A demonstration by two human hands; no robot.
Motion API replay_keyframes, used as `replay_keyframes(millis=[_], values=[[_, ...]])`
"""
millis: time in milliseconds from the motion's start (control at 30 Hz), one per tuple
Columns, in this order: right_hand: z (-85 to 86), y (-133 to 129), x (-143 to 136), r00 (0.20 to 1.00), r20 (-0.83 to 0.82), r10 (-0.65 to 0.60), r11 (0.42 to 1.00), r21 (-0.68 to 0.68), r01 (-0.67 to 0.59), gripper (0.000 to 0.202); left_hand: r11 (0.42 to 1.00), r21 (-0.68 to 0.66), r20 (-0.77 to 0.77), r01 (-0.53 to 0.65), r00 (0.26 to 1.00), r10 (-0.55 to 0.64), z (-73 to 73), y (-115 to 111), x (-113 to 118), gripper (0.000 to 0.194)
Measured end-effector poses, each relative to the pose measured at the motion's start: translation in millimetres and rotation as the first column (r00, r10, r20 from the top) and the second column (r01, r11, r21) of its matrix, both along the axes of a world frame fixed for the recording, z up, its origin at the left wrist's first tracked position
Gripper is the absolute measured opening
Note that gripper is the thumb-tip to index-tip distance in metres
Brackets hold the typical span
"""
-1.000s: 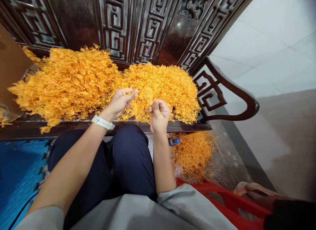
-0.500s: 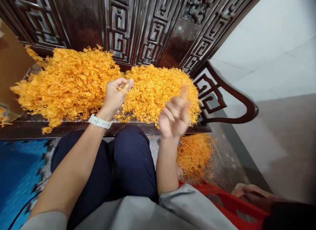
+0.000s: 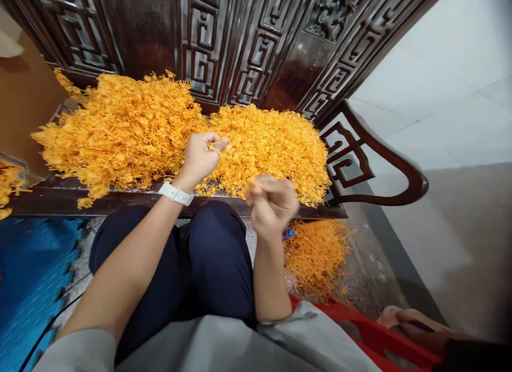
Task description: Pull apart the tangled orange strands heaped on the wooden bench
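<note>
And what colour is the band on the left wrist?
Off-white; the band shows best in the head view, the only one here.

I see a thin yellow-orange sprig point(image 3: 214, 146) pinched in the left hand point(image 3: 201, 155). Left heap point(image 3: 124, 132) and right heap point(image 3: 276, 143), same colour, tangled, lie touching on the bench point(image 3: 52, 201).

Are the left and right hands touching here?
Apart: in the head view, part of the yellow pile shows between the left hand and the right hand.
</note>
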State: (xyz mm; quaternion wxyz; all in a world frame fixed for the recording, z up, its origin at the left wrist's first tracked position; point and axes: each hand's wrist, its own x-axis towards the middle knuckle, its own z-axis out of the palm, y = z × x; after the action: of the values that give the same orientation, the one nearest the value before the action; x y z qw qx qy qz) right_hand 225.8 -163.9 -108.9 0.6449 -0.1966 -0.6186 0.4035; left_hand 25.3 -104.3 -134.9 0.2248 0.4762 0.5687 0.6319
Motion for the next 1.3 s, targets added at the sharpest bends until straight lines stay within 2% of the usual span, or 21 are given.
replay_keyframes(millis=[67, 100, 167, 233, 267, 300, 400, 433, 467, 533, 600, 667, 733, 833, 933, 967, 1033, 1067, 1133, 1233, 1300], values=[[18.6, -23.1, 19.6, 0.982, 0.002, 0.189, 0.976, 0.114, -0.188, 0.005, 0.995, -0.018, 0.086, -0.095, 0.992, 0.096, -7.4, 8.0, -6.8, 0.037], [25.1, -27.5, 28.0, 0.965, -0.026, 0.260, 0.954, 0.160, -0.253, 0.006, 0.996, -0.038, 0.146, -0.082, 0.985, 0.087, -8.4, 9.6, -9.7, 0.036], [26.9, -18.0, 35.8, 0.857, -0.145, 0.494, 0.851, 0.282, -0.443, 0.013, 0.995, -0.077, 0.283, 0.067, 0.958, -0.043, -4.9, 6.9, -12.5, 0.032], [13.2, 11.4, 31.1, 0.658, -0.303, 0.689, 0.724, 0.340, -0.601, 0.014, 0.963, -0.084, 0.396, 0.257, 0.895, -0.205, 3.6, -1.6, -11.1, 0.038], [2.4, 29.1, 26.0, 0.611, -0.389, 0.690, 0.718, 0.264, -0.644, 0.014, 0.942, -0.075, 0.432, 0.326, 0.862, -0.264, 8.2, -6.6, -9.6, 0.044], [-9.3, 45.7, 20.7, 0.660, -0.463, 0.592, 0.762, 0.052, -0.646, 0.015, 0.925, -0.062, 0.454, 0.374, 0.836, -0.307, 12.5, -11.2, -7.9, 0.051], [-37.7, 72.1, 7.6, 0.836, -0.432, 0.338, 0.685, -0.497, -0.533, 0.027, 0.904, -0.018, 0.477, 0.427, 0.798, -0.367, 21.0, -19.0, -3.7, 0.063], [-41.8, 71.7, 4.3, 0.878, -0.385, 0.284, 0.667, -0.579, -0.469, 0.030, 0.900, -0.007, 0.483, 0.437, 0.789, -0.380, 22.3, -19.6, -2.5, 0.065], [-42.8, 67.9, 1.0, 0.914, -0.332, 0.234, 0.683, -0.613, -0.397, 0.030, 0.894, -0.001, 0.489, 0.448, 0.780, -0.391, 23.0, -19.5, -1.3, 0.066], [-37.9, 55.9, -7.0, 0.974, -0.178, 0.140, 0.790, -0.573, -0.218, 0.025, 0.879, -0.001, 0.502, 0.477, 0.760, -0.412, 22.9, -18.9, 2.3, 0.068], [-30.4, 45.5, -16.6, 0.997, 0.018, 0.075, 0.896, -0.441, -0.059, 0.024, 0.860, -0.015, 0.505, 0.510, 0.746, -0.433, 21.2, -19.1, 7.9, 0.068], [-27.3, 40.3, -24.6, 0.978, 0.199, 0.066, 0.953, -0.303, -0.003, 0.027, 0.832, -0.037, 0.507, 0.553, 0.728, -0.461, 18.3, -20.6, 15.0, 0.066], [-29.9, 38.7, -27.3, 0.955, 0.290, 0.063, 0.975, -0.221, 0.003, 0.022, 0.802, -0.055, 0.514, 0.595, 0.706, -0.488, 14.8, -22.9, 22.5, 0.060], [-34.8, 35.7, -20.8, 0.956, 0.293, -0.015, 0.989, -0.135, 0.056, 0.023, 0.783, -0.071, 0.506, 0.618, 0.699, -0.506, 9.7, -24.9, 32.0, 0.042], [-29.1, 29.7, -14.2, 0.958, 0.285, 0.041, 0.987, -0.163, 0.007, 0.030, 0.767, -0.089, 0.481, 0.635, 0.702, -0.526, 4.8, -19.9, 33.8, 0.021], [-25.0, 27.9, -14.4, 0.957, 0.276, 0.085, 0.977, -0.214, -0.025, 0.031, 0.802, -0.090, 0.472, 0.591, 0.734, -0.488, 3.4, -16.3, 31.2, 0.015], [-16.2, 26.2, -18.7, 0.957, 0.251, 0.145, 0.947, -0.315, -0.061, 0.031, 0.914, -0.073, 0.483, 0.398, 0.816, -0.316, 2.0, -8.3, 20.9, 0.019], [-12.2, 26.1, -22.0, 0.960, 0.232, 0.157, 0.933, -0.353, -0.067, 0.031, 0.952, -0.055, 0.515, 0.302, 0.825, -0.232, 2.8, -5.2, 13.8, 0.021], [-6.1, 27.0, -27.7, 0.966, 0.197, 0.170, 0.915, -0.396, -0.080, 0.032, 0.967, 0.002, 0.626, 0.253, 0.754, -0.199, 8.4, -3.6, -0.9, 0.019], [-3.0, 27.9, -26.7, 0.976, 0.140, 0.164, 0.894, -0.439, -0.088, 0.034, 0.914, 0.126, 0.782, 0.386, 0.528, -0.331, 23.8, -14.1, -13.7, 0.018], [-4.7, 27.1, -19.9, 0.983, 0.107, 0.148, 0.887, -0.454, -0.084, 0.035, 0.899, 0.168, 0.851, 0.404, 0.401, -0.339, 33.2, -23.6, -14.0, 0.027]])
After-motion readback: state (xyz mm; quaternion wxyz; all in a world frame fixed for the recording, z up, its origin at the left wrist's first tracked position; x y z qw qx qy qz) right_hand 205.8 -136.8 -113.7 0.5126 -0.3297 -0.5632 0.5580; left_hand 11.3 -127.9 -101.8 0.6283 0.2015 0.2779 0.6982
